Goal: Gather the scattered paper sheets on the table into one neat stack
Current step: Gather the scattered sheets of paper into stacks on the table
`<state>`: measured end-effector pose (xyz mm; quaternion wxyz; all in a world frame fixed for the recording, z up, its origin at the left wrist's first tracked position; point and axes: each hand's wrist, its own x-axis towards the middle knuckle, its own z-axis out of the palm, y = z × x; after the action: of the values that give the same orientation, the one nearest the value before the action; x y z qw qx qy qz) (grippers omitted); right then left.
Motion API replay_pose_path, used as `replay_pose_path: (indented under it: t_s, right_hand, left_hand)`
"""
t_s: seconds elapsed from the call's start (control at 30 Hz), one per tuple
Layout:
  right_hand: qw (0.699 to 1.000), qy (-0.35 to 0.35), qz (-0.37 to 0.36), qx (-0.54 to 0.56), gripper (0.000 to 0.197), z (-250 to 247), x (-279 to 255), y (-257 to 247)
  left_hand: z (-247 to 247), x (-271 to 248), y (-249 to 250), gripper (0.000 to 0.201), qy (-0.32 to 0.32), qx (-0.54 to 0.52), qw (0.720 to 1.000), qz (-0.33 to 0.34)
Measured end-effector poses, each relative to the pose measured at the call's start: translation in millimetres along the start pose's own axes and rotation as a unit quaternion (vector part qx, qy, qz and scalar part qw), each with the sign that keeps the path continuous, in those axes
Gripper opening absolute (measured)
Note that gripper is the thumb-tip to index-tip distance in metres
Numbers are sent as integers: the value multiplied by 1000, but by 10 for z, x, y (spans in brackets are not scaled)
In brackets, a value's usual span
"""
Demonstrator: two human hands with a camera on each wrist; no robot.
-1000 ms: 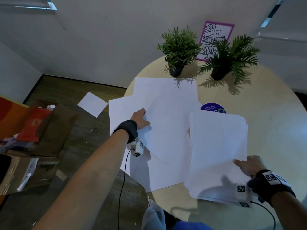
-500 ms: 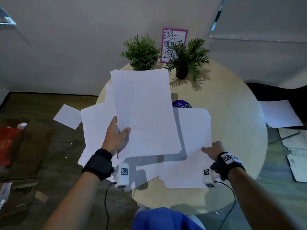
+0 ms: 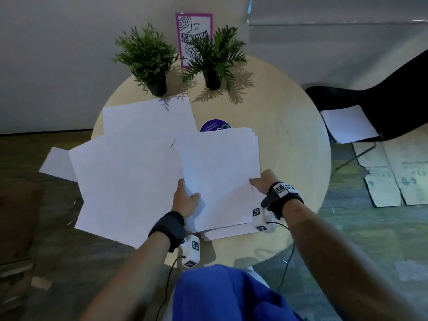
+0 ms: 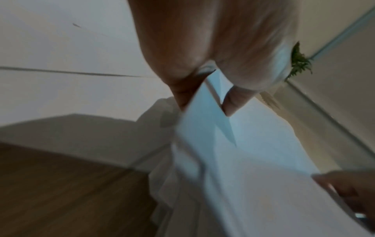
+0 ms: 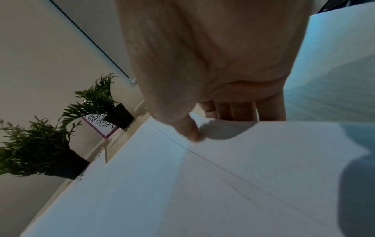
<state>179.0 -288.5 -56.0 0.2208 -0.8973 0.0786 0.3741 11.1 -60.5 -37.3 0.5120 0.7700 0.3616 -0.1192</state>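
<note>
A stack of white sheets point(image 3: 220, 172) lies on the round wooden table point(image 3: 289, 140), right of centre. My left hand point(image 3: 188, 194) pinches the top sheet point(image 4: 205, 121) at its left edge, thumb point(image 4: 233, 102) above and fingers below. At the stack's right edge my right hand point(image 3: 257, 181) grips it, with the thumb point(image 5: 188, 129) pressed on top and the fingers point(image 5: 229, 112) under the paper. Several loose sheets point(image 3: 129, 172) lie overlapped on the table's left half, some overhanging its edge.
Two potted plants point(image 3: 148, 59) point(image 3: 215, 56) and a pink-framed card point(image 3: 193, 35) stand at the table's far edge. A purple sticker point(image 3: 214, 125) peeks out behind the stack. One sheet point(image 3: 54, 164) lies on the floor at left. More paper point(image 3: 347, 126) rests on a black chair at right.
My left hand picked a sheet from the left pile, carried it raised to the right, and now holds it on the stack. My right hand stayed at the stack's right edge.
</note>
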Motion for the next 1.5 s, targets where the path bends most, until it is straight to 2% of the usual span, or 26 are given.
replay_pose_path:
  t_s: [0.1,0.33,0.4,0.47,0.57,0.67,0.8,0.93,1.13,1.33,1.4,1.47,1.5]
  right_hand:
    - [1000,2,8,5,34,-32,-43,-44]
    - [1000,-14,-9,-7,71,-11,-109,4]
    - [1000,1,-17,-14,82,21,-55,67]
    - [999,16,-21,-18,76,45,-45,94]
    - [999,28,-21,-9,63,80,34,111]
    - [999,31,-23,-20,73,95,47,90]
    - [999,41,-16,-30,76,117,49,49]
    - [999,36,-4,-35,83,118,110,64]
    - [999,30,20,-37,88,131,165,82]
    - [998,20,40,-37,80,127,250,93]
    - [998,20,45,-47,72,126,276,109]
    - [997,14,49,-51,54,133,301,136]
    - [997,16,52,-52,52,131,310,150]
  left_hand:
    - [43,3,-43,59,-7,8,1000,12]
    - [105,157,-81,84,-55,118,990,52]
    - [68,184,-46,70,-51,138,987,56]
    - [-35,199,-12,49,-33,138,989,45]
    - [-474,284,-57,48,22,122,992,12]
    - [-1085,485,-175,46,86,117,989,-9]
    - [-1761,786,-319,55,142,147,977,-53]
    - [-2118,1010,-427,68,177,169,965,-92]
    - [-2268,1095,-535,96,165,215,950,-155]
    - [-2285,1106,-561,107,157,260,939,-159]
    - [-2312,1087,-558,100,149,278,935,-163]
    - [-2338,1092,-576,73,146,260,944,-145]
    - [-2337,1084,-579,53,143,233,953,-130]
